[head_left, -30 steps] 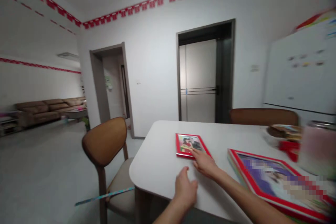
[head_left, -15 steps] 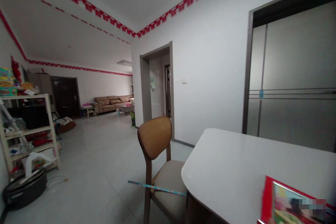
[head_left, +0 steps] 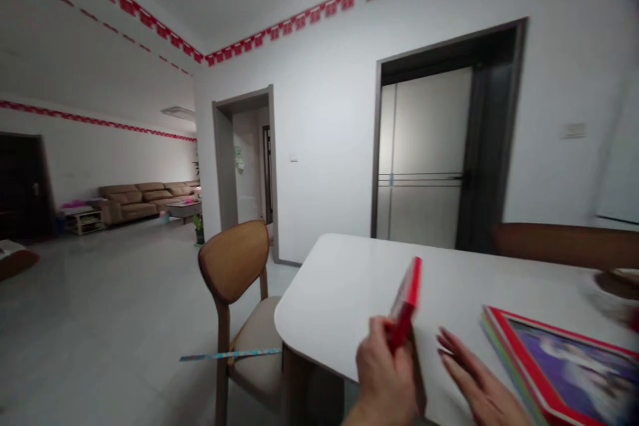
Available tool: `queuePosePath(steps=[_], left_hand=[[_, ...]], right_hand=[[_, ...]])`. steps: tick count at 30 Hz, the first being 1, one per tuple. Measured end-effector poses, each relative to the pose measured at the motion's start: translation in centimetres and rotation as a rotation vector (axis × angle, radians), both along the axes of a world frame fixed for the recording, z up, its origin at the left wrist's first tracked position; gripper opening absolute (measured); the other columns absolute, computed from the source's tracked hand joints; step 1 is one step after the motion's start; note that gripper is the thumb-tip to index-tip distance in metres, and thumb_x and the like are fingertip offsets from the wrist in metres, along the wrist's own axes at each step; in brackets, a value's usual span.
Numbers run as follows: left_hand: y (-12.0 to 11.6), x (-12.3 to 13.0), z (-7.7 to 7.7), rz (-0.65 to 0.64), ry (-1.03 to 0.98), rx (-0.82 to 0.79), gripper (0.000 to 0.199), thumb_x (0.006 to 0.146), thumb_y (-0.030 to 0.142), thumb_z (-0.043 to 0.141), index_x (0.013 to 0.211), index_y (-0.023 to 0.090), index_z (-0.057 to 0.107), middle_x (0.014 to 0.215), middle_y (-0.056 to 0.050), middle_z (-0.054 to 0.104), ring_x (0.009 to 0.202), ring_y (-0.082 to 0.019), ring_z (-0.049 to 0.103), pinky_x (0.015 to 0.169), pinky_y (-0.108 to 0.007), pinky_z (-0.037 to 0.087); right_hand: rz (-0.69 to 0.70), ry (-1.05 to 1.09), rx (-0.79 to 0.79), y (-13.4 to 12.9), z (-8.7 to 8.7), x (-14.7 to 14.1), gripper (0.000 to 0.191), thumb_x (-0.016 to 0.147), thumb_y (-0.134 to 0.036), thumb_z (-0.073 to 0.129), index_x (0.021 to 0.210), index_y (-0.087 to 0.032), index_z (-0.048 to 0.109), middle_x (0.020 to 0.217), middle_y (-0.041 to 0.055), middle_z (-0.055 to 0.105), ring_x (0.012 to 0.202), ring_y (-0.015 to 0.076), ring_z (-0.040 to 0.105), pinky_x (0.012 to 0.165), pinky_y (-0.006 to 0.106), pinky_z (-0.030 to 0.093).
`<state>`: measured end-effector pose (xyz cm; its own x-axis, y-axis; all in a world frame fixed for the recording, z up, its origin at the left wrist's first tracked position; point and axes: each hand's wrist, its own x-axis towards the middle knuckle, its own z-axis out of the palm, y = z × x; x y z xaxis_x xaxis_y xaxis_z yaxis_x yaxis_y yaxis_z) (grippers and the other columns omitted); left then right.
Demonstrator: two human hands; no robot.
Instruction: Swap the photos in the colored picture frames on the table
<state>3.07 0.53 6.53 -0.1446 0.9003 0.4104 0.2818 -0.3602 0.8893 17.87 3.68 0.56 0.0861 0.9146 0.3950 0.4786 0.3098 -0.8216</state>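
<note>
My left hand point(head_left: 383, 373) is closed around a red-edged picture frame point(head_left: 410, 289), which it holds up nearly edge-on over the near side of the white table point(head_left: 344, 279). The frame's picture side is mostly turned from view. To its right, my right hand point(head_left: 476, 379) is open, with fingers stretched out and apart from the frame. Beside that hand lies a stack of picture frames point(head_left: 516, 363) with coloured edges. The top one has a red border and a blurred purple and white picture.
A wooden chair point(head_left: 237, 263) stands at the table's left end, with a thin blue patterned strip point(head_left: 252, 352) across its seat. Another chair back point(head_left: 564, 245) rises behind the table. A blurred bowl-like object point(head_left: 616, 286) sits at the right.
The view has swung right. Both hands have come into view, and a red-edged picture frame is now upright in my left hand. The frame stack now shows at the right.
</note>
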Motion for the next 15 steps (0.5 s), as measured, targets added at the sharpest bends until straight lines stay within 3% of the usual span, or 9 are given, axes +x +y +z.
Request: queuePosePath(steps=[3,7,11,13,15], left_hand=[[0.3,-0.4,-0.5,-0.005,-0.339,-0.004,0.025,0.07,0.013,0.047,0.095,0.017,0.046,0.093,-0.006,0.062,0.085,-0.015,0.057,0.075,-0.023,0.043],[1.0,-1.2,-3.5,-0.077,-0.583,-0.114,0.05,0.06,0.011,0.057,0.106,0.016,0.038,0.099,-0.008,0.061,0.089,-0.017,0.058,0.078,-0.024,0.044],[0.8,-2.9,-6.2,-0.054,-0.533,-0.161,0.068,0.058,0.018,0.062,0.117,0.014,0.028,0.094,-0.011,0.063,0.085,-0.021,0.06,0.077,-0.03,0.045],[0.4,-3.8,-7.0,-0.046,-0.396,-0.188,0.068,0.06,0.022,0.061,0.119,0.013,0.029,0.097,-0.013,0.062,0.085,-0.022,0.059,0.078,-0.032,0.044],[0.1,-4.5,-7.5,-0.033,-0.17,-0.207,0.06,0.059,0.025,0.061,0.113,0.012,0.04,0.105,-0.014,0.058,0.093,-0.023,0.055,0.083,-0.032,0.041]], right_hand=[[0.167,-0.018,-0.082,0.8,1.3,-1.5,0.062,0.07,-0.049,0.038,0.12,-0.014,0.042,0.122,0.011,0.048,0.11,0.0206,0.046,0.093,0.033,0.036],[0.202,-0.181,-0.08,1.0,1.4,-2.7,0.055,0.066,-0.037,0.047,0.114,-0.011,0.048,0.119,0.0121,0.05,0.11,0.0204,0.045,0.096,0.033,0.032],[0.202,-0.326,-0.074,0.1,0.9,-1.4,0.051,0.062,-0.024,0.047,0.111,-0.012,0.052,0.117,0.012,0.051,0.109,0.02,0.046,0.096,0.033,0.031],[0.2,-0.378,-0.083,-0.2,1.0,-0.9,0.052,0.06,-0.02,0.047,0.111,-0.012,0.053,0.116,0.0122,0.052,0.108,0.0201,0.046,0.095,0.033,0.031],[0.194,-0.422,-0.094,-0.5,1.3,-0.6,0.05,0.058,-0.019,0.048,0.108,-0.014,0.056,0.115,0.0118,0.053,0.106,0.0204,0.047,0.094,0.032,0.032]])
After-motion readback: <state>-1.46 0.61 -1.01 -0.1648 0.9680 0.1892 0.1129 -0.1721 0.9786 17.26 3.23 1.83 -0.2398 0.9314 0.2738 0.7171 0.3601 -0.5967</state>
